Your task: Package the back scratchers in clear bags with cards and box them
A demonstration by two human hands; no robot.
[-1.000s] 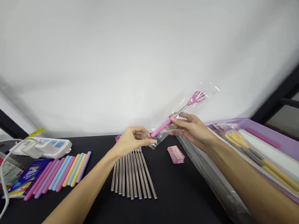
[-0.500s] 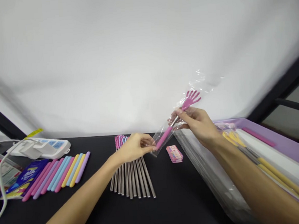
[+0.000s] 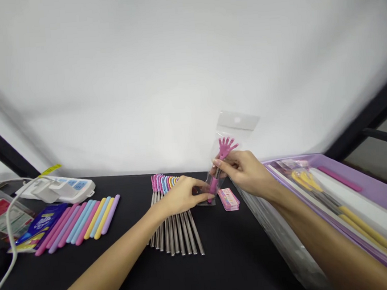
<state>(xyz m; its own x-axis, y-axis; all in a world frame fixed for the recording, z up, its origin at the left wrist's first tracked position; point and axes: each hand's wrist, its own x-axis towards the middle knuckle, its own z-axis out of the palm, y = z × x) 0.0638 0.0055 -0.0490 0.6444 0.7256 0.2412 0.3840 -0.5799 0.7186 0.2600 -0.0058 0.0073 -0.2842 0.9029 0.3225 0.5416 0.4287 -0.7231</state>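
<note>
A pink back scratcher (image 3: pixel 226 147) with a hand-shaped head lies inside a clear plastic bag (image 3: pixel 238 122), tilted with its head up. My right hand (image 3: pixel 244 170) is closed around its shaft through the bag. At the lower end, my left hand (image 3: pixel 187 193) pinches the handle and the bag's bottom. Beneath and behind my left hand, several metal back scratcher rods (image 3: pixel 175 235) with small coloured heads (image 3: pixel 161 182) lie fanned out on the black table. Close to the right of the bag's lower end sits a small stack of pink printed cards (image 3: pixel 229 199).
Several pastel handle tubes (image 3: pixel 80 221) lie in a row at left, beside a blue packet (image 3: pixel 44 224). Behind them is a white power strip (image 3: pixel 58 189) with a cable. On the right, clear bags (image 3: pixel 269 219) lie by a purple bin (image 3: pixel 378 193) holding bagged yellow back scratchers (image 3: pixel 364 225).
The bagged back scratcher has moved down and left and now stands more upright. The bag's top flap has spread flat into view. My right hand has shifted left, closer to my left hand.
</note>
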